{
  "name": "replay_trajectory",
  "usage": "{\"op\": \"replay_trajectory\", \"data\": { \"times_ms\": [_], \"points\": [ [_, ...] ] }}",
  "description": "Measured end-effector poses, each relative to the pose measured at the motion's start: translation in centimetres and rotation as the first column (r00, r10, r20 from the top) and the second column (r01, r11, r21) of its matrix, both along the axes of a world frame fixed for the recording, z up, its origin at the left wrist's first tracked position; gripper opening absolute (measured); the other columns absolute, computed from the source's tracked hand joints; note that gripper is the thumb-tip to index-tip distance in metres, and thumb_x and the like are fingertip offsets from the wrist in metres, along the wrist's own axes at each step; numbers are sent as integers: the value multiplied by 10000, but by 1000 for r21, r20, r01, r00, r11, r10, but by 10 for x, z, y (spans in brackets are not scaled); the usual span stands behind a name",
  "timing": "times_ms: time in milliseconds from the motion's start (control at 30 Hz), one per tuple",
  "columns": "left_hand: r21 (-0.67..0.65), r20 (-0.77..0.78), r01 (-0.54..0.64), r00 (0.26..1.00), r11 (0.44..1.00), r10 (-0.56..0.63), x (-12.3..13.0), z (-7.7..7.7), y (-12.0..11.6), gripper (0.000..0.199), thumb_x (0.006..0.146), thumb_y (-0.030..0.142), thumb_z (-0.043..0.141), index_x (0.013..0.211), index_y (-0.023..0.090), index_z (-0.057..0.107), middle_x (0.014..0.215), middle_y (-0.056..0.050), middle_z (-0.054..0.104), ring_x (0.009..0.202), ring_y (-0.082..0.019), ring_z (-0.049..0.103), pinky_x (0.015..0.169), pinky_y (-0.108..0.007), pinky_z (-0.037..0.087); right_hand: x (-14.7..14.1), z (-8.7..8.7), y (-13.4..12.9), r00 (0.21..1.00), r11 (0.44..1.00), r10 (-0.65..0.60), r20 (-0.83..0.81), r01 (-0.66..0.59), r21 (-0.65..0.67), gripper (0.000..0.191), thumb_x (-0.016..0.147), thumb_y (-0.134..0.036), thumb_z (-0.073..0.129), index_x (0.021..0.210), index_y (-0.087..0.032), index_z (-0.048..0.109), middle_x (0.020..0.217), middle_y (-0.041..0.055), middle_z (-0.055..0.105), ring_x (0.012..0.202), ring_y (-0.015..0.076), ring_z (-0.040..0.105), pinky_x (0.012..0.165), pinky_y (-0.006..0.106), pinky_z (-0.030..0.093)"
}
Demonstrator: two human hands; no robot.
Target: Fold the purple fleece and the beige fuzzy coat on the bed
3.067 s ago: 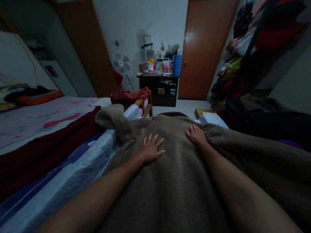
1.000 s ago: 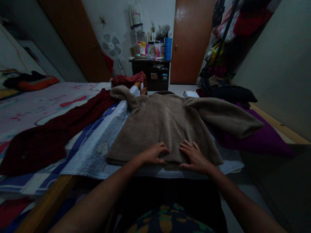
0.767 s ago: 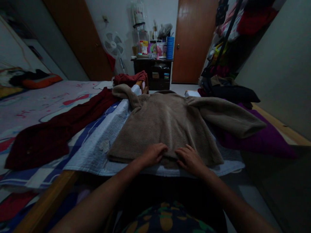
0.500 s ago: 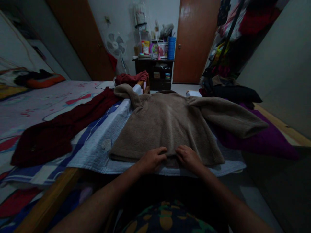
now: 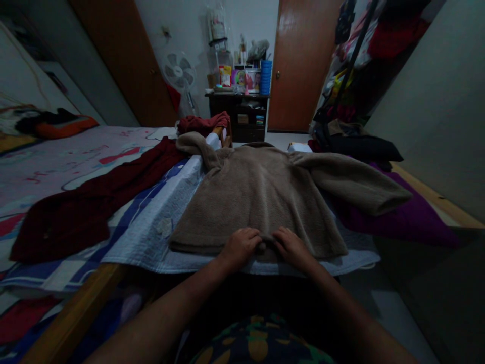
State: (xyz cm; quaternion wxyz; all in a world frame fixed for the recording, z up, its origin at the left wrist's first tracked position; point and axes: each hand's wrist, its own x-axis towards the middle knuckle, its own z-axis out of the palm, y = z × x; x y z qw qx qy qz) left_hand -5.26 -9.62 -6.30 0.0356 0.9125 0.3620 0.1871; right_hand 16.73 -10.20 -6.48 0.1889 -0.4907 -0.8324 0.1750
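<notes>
A brown fleece coat (image 5: pixel 257 192) lies spread out with its hem towards me and its sleeves out to both sides. At the middle of the hem, my left hand (image 5: pixel 242 246) has its fingers closed on the edge of the cloth. Just to the right, my right hand (image 5: pixel 291 245) pinches the same hem, a small gap away. Between the two hands the hem is slightly lifted and bunched. Under the coat is a pale blue quilted cover (image 5: pixel 147 245), which hangs over the near edge.
Left, a dark red garment (image 5: pixel 76 212) lies on the patterned bed (image 5: pixel 76 156), beside a wooden rail (image 5: pixel 83 308). On the right, a purple cloth (image 5: pixel 409 217) lies under the coat sleeve, with dark clothes (image 5: pixel 367 144) behind. A fan (image 5: pixel 180 71) and a cabinet (image 5: pixel 237 119) stand at the back.
The fingers of my left hand have closed further onto the hem, which is now gathered a little between both hands. The coat otherwise lies as before.
</notes>
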Motion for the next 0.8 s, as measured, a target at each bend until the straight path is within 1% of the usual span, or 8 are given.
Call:
{"op": "replay_trajectory", "data": {
  "times_ms": [100,200,267,367,500,600,700,800],
  "points": [
    [2,136,-59,989,998,58,9,8,-4,156,870,124,556,987,191,634,1079,-62,651,994,-214,592,866,-365,485,3,-2,5,988,1000,-9,-157,13,24,165,895,-118,500,1006,-183,603,965,56,611,931,187,571,851,312,456],
    [36,240,-111,966,993,99,18,8,-11,151,850,114,569,952,198,642,1114,-71,622,1080,-237,547,954,-413,447,5,-3,6,976,999,-9,-218,18,41,183,895,-113,488,1019,-186,601,971,59,609,933,188,576,857,320,466],
    [45,258,-120,960,992,104,22,1,-16,154,838,110,580,948,198,645,1107,-74,614,1089,-248,532,969,-434,437,5,-5,5,979,999,-16,-203,25,43,186,889,-109,489,1007,-186,610,967,61,611,935,193,579,858,326,470],
    [19,247,-108,964,994,100,24,-17,-21,150,843,113,581,952,192,645,1049,-68,627,1013,-235,555,914,-420,471,3,-8,1,990,999,-27,-136,32,32,214,863,-93,508,1014,-186,627,984,66,618,961,206,582,878,347,468],
    [-54,241,-47,969,997,59,19,-30,-22,185,863,128,570,1023,193,636,1090,-70,635,1009,-219,579,893,-383,502,1,-8,-1,991,1000,-19,-129,21,16,292,845,-76,525,1090,-199,625,1036,61,608,1009,198,570,919,340,458],
    [-110,228,24,974,994,2,14,-27,-19,203,887,156,553,1073,197,623,1156,-78,626,1047,-210,590,908,-357,509,-1,-5,1,988,1000,20,-150,-16,26,311,829,-43,537,1078,-205,631,1064,55,591,1031,185,546,929,314,445],
    [-174,226,87,973,981,-46,9,-21,-15,213,904,149,518,1090,207,604,1179,-75,619,1075,-191,594,925,-329,503,-2,-2,2,993,999,37,-108,-34,34,266,819,-24,550,1001,-194,645,1026,51,598,995,189,534,893,311,441],
    [-270,265,130,962,954,-56,-1,-16,-10,329,861,120,557,1175,213,528,1202,-72,607,1116,-185,579,961,-328,487,-4,3,3,997,999,36,-70,-34,31,192,850,-59,560,955,-192,649,952,43,610,929,190,535,834,306,440]
  ]
}}
